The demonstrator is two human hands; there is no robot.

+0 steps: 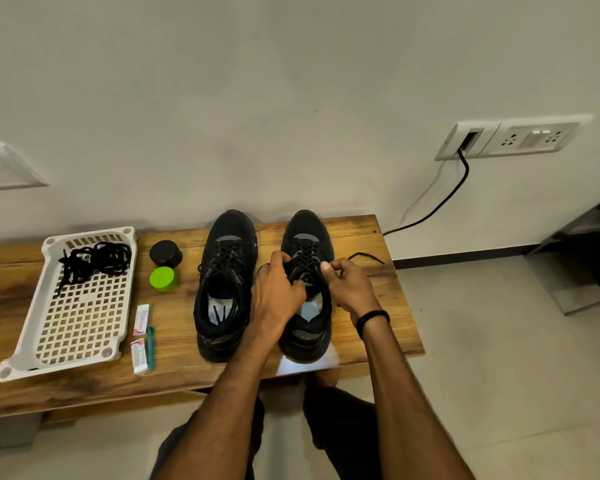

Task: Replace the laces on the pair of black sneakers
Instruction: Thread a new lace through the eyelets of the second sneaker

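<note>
Two black sneakers stand side by side on the wooden bench (388, 306), toes toward the wall. The left sneaker (226, 282) is laced, with lace ends tucked inside. Over the right sneaker (307, 237), my left hand (278, 292) grips the upper by the tongue and laces. My right hand (347, 285) pinches a black lace at the shoe's right side. That lace's free end (366, 256) trails across the bench to the right. A bundle of black laces (94, 263) lies in the white tray (80, 344).
A black jar (166, 252) and a green jar (163, 278) stand between tray and sneakers. Two small packets (141, 336) and a teal pen (150, 348) lie near the front edge. A black cable (440, 206) runs from a wall socket (506, 138).
</note>
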